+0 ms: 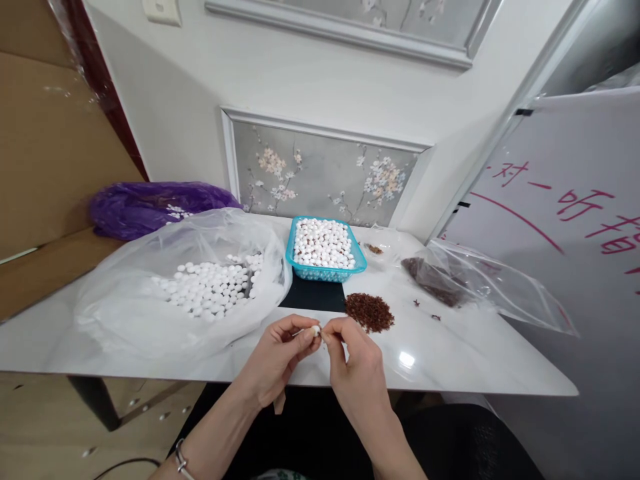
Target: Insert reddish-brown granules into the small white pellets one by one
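Over the table's front edge, my left hand point(280, 351) pinches a small white ball point(316, 330) between thumb and fingers. Fingertips of my right hand point(356, 357) are pressed together right beside the ball; what they hold, if anything, is too small to make out. A dark spot shows on the ball's side facing the right hand. Just beyond my hands lies a heap of small reddish-brown pieces point(370, 313). Behind it stands a blue plastic basket point(360, 261) full of white balls, some with brown bits among them.
On the left, a large clear plastic bag point(120, 293) holds many loose white balls. A purple bag point(130, 203) lies behind it. To the right is a zip bag point(505, 280) with brown contents. A dark flat sheet point(313, 295) lies before the basket. Some balls are on the floor.
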`<state>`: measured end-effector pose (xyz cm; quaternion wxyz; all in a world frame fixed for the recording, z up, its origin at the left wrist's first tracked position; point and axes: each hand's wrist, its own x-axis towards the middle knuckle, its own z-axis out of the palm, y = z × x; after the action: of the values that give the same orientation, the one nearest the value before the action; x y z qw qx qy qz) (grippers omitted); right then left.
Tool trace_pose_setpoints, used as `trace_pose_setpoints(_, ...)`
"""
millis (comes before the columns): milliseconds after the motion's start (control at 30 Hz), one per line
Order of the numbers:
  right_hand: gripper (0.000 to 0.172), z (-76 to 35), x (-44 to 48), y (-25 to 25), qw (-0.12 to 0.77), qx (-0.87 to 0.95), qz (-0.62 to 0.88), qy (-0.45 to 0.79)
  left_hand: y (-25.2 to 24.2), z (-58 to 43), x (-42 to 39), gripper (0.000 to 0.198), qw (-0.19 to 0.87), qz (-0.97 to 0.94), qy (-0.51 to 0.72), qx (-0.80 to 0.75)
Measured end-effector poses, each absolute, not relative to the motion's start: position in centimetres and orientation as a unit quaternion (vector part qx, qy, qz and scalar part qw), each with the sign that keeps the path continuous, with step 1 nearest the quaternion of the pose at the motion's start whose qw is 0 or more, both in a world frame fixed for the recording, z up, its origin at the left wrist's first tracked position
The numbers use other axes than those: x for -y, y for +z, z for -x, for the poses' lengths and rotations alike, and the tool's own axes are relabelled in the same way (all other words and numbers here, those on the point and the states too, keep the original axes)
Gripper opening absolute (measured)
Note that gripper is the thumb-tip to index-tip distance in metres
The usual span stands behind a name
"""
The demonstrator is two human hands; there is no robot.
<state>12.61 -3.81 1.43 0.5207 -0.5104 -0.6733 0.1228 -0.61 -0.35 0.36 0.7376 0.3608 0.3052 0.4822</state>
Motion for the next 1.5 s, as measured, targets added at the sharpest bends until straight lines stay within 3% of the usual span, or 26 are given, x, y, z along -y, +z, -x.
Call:
trace_pose_setpoints(400,0.013,-13.0,3.9,1.3,0.505,0.654,0.528,0.194,0.4,0.5,0.4,0.012,0.737,-0.354,0.489,-0.305)
trace_pose_setpoints(1333,0.016,-12.8,3.0,0.8,0.496,0.687,0.507,0.158,-0.4,0.4,0.2,0.011,0.649,-0.465,0.498,-0.340)
trace_pose_setpoints(1500,0.009,-13.4,3.0,0.7,0.514,0.657,0.485,0.263,0.0,0.3,0.3,0.013,0.675,-0.438,0.496,-0.325)
